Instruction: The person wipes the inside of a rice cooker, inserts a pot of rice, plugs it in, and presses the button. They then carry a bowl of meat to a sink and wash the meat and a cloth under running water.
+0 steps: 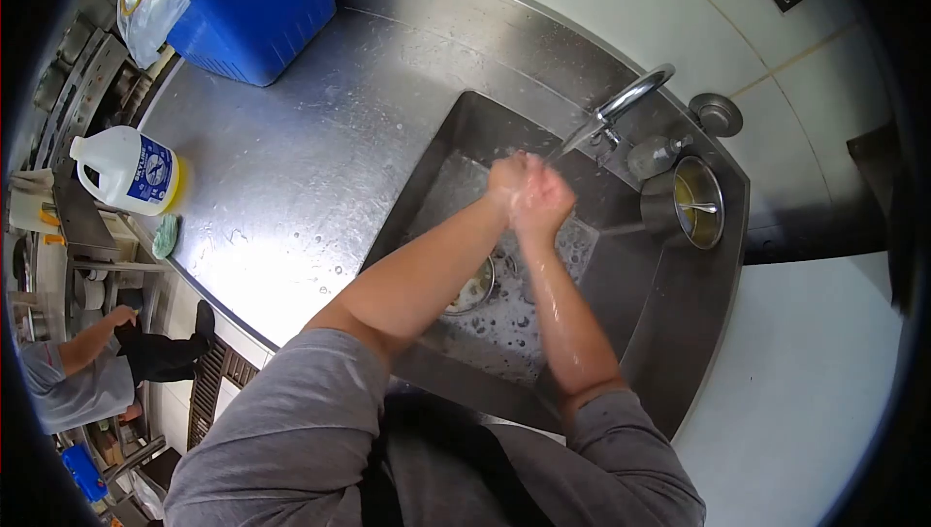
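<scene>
My left hand (508, 178) and my right hand (546, 203) are pressed together over the sink (433, 175), just below the spout of the tap (635, 94). Water runs onto them, and wet suds streak my right forearm. Blur and overlap hide how the fingers lie; no object shows between the hands. Beneath my forearms, a round metal bowl (488, 287) sits in the basin among foam and bubbles, partly covered by my left arm.
Right of the tap stand a clear bottle (652, 157) and a metal container (715, 226) with a spoon. On the steel counter (320, 159) are a blue basket (262, 23), a jug of yellow liquid (131, 170) and a green scrubber (166, 236). Another person (87, 377) is at far left.
</scene>
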`<state>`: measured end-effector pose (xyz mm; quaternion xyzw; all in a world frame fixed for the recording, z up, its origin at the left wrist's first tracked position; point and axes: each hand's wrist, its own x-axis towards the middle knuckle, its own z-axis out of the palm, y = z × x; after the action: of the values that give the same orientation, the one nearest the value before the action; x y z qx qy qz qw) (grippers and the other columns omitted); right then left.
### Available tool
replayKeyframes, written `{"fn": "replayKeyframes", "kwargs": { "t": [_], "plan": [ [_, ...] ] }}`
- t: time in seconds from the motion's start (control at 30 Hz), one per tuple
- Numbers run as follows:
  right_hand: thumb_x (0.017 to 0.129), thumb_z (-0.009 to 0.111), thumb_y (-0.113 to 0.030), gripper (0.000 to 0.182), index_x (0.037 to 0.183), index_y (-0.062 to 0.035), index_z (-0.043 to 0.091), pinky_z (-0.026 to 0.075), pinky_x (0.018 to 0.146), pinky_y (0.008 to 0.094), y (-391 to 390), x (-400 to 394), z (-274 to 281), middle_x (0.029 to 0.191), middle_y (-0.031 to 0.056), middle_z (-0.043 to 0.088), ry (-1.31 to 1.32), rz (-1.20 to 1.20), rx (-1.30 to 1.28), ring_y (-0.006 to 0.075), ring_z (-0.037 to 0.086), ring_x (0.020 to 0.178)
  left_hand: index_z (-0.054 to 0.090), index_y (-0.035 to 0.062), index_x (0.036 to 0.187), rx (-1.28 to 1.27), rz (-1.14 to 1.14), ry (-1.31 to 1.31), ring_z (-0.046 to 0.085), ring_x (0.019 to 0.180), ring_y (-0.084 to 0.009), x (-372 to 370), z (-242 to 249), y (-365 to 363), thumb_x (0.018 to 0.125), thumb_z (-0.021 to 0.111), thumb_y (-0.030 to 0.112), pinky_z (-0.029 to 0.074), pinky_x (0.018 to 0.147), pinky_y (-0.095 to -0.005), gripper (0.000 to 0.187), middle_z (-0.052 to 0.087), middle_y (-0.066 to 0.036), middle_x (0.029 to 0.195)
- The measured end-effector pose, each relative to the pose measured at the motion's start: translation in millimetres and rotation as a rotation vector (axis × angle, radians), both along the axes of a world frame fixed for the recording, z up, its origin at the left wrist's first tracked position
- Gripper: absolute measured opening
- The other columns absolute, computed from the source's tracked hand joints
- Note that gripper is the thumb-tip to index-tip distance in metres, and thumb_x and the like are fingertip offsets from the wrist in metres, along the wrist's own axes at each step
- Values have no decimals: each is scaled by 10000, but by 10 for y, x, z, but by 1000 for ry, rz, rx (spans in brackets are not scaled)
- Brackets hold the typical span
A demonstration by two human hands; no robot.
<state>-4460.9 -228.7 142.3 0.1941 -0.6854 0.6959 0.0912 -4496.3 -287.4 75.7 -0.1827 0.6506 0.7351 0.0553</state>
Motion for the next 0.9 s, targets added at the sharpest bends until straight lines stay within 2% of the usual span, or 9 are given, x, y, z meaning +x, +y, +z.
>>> {"fn": "replayKeyframes", "kwargs": {
  "t": [0.2,0.3,0.4,0.47,0.53,0.6,0.67,0.87,0.9],
  "plan": [
    [872,637,-217,274,729,17,627,398,509,294,459,-1163,-514,620,32,567,47,-169,282,105,470,548,576,7,1068,758,84,-84,595,891,-193,599,437,-56,938,507,365,460,820,-343,387,620,-79,925],
    [818,708,-229,284,714,7,589,419,529,296,283,-646,29,637,39,561,-132,152,296,130,517,576,553,22,1121,-781,238,-141,602,972,-289,694,-47,-241,882,554,278,447,883,-376,350,634,-152,1028],
    [829,704,-223,291,715,0,556,436,536,275,112,-486,157,721,39,571,227,203,357,133,539,603,596,19,1038,-876,168,660,630,888,-345,523,213,-123,786,621,194,488,818,-424,308,655,-188,924],
    [847,688,-218,277,744,-5,543,448,540,261,96,-451,212,782,39,580,553,63,387,129,556,620,610,34,1008,-712,-2,322,637,855,-352,398,435,-94,728,628,126,492,787,-429,296,655,-197,879],
    [830,684,-150,205,863,-13,534,500,612,283,137,-435,240,901,60,594,-371,-141,-557,160,602,703,609,15,1015,-439,254,249,645,848,-301,308,739,-73,684,625,11,487,760,-367,332,653,-200,879],
    [885,592,-214,230,994,-26,516,529,712,345,195,-548,-104,941,58,601,-442,-277,-502,191,620,806,604,8,1026,-398,263,307,651,817,-280,353,917,-15,663,628,-11,492,711,-333,364,659,-176,879],
    [943,454,-321,308,1054,-42,525,520,786,395,276,-671,-427,955,62,607,-713,405,-870,215,612,893,587,-3,1041,-272,60,403,648,783,-253,359,970,-28,658,631,-24,495,695,-323,386,658,-143,858],
    [953,428,-310,307,1051,-49,556,520,784,364,183,-602,38,1002,78,619,-824,212,-785,206,621,890,500,53,1190,-496,14,404,516,1060,-224,573,841,-302,745,672,60,458,883,-333,477,498,-117,1147],
    [945,473,-261,246,994,-42,573,518,759,336,173,-568,69,946,73,622,-570,129,-617,178,617,852,496,81,1206,188,-61,210,521,1049,-217,559,873,-323,801,641,107,445,905,-338,430,512,-108,1141]
  ]
}}
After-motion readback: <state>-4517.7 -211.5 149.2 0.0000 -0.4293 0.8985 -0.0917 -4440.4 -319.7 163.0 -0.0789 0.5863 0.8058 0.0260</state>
